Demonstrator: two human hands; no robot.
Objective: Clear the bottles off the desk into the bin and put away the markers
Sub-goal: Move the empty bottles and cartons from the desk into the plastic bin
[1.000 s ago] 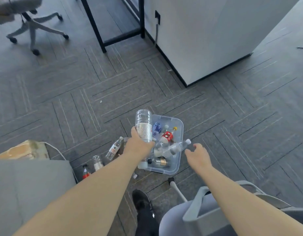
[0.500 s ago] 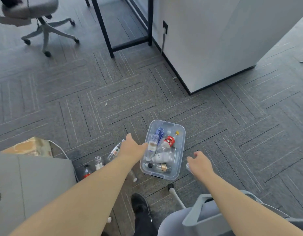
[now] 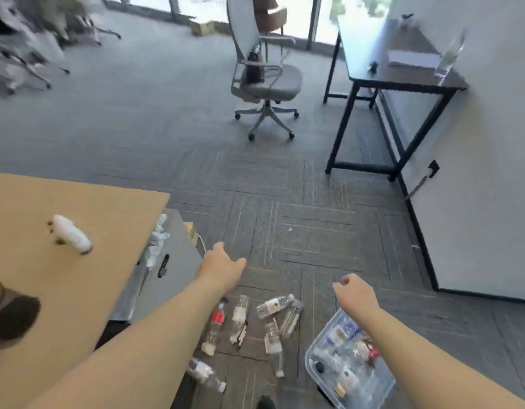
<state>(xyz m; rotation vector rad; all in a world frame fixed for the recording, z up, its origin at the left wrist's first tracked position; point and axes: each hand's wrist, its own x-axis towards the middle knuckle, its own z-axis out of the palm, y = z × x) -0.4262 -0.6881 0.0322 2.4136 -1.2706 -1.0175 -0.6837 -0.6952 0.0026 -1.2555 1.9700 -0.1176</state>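
A clear plastic bin (image 3: 311, 354) stands on the carpet at the lower right, filled with bottles. Several more clear bottles (image 3: 274, 305) lie scattered on the floor to its left. On the tan desk (image 3: 78, 278) at the left lies a white bottle (image 3: 72, 233) on its side. My left hand (image 3: 221, 268) is empty with fingers apart, hovering above the floor beside the desk's corner. My right hand (image 3: 355, 295) hangs loosely curled and empty just above the bin's far edge. No markers are visible.
A dark round object (image 3: 13, 315) sits at the desk's left edge. A grey cabinet (image 3: 163, 278) stands beside the desk with crumpled paper on it. An office chair (image 3: 264, 81) and a black-legged table (image 3: 403, 81) with a clear bottle (image 3: 448, 56) stand beyond, by a white wall.
The view has swung up and left, bringing the desk and room into sight. My left hand released its bottle and pulled back from the bin; both hands now hang empty.
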